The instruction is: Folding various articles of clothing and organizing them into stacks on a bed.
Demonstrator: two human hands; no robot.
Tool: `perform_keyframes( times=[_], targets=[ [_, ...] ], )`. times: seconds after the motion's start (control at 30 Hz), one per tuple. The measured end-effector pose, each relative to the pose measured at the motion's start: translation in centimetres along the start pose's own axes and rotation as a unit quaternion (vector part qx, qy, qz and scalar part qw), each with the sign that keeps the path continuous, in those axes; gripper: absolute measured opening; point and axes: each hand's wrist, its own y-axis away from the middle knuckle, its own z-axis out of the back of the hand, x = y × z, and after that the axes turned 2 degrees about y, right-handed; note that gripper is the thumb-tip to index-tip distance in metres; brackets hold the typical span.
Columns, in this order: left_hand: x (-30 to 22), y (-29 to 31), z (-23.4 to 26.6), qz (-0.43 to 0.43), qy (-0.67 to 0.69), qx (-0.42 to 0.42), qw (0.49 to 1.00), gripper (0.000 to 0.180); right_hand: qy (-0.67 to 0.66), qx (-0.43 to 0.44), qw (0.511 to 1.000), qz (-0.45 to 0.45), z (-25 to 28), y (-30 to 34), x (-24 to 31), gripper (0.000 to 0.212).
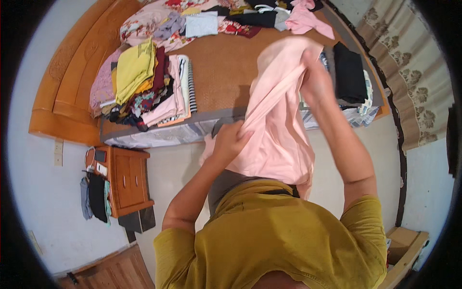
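A pale pink garment hangs in front of my body, stretched on a slant between my two hands; its exact kind cannot be told. My left hand is closed on its left side, about waist high, with a bit of the cloth sticking out beyond the fist. Higher up and to the right, my right hand grips the upper edge, which is raised over the bed. The lower part of the cloth drapes against my waist and hides some of the bed's front edge.
Folded clothes form a tall pile on the bed's left, beside the wooden headboard. Black folded clothing lies at the right edge. Loose clothes and a floral quilt cover the far side. A wooden nightstand stands at left.
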Motion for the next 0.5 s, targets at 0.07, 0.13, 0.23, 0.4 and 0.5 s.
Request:
perform_keyframes(
  times=[0.07, 0.13, 0.23, 0.4, 0.5],
  targets=[
    [0.0, 2.2, -1.4, -0.04, -0.078, -0.005, 0.996, 0.034, -0.02, 0.001, 0.997, 0.07, -2.0, -2.6, 4.5, 0.031],
    [-1.0, 4.2, -3.4, -0.111, -0.047, 0.008, 0.993, 0.042, -0.035, -0.009, 0.992, 0.125, -3.7, -5.4, 8.3, 0.033],
    [-4.4, 6.0, -6.2, -0.24, 0.031, 0.085, 0.966, 0.04, -0.013, 0.051, 0.99, 0.134, -7.2, -7.5, 12.7, 0.032],
    [-9.6, -0.1, 4.9, -0.215, -0.017, 0.215, 0.952, 0.034, -0.005, 0.308, 0.948, 0.08, -14.9, -1.4, 14.5, 0.035],
    [-11.6, -1.0, 12.9, -0.253, 0.026, -0.28, 0.926, 0.05, 0.03, 0.296, 0.952, 0.067, -15.2, 3.5, 12.8, 0.025]
  ],
)
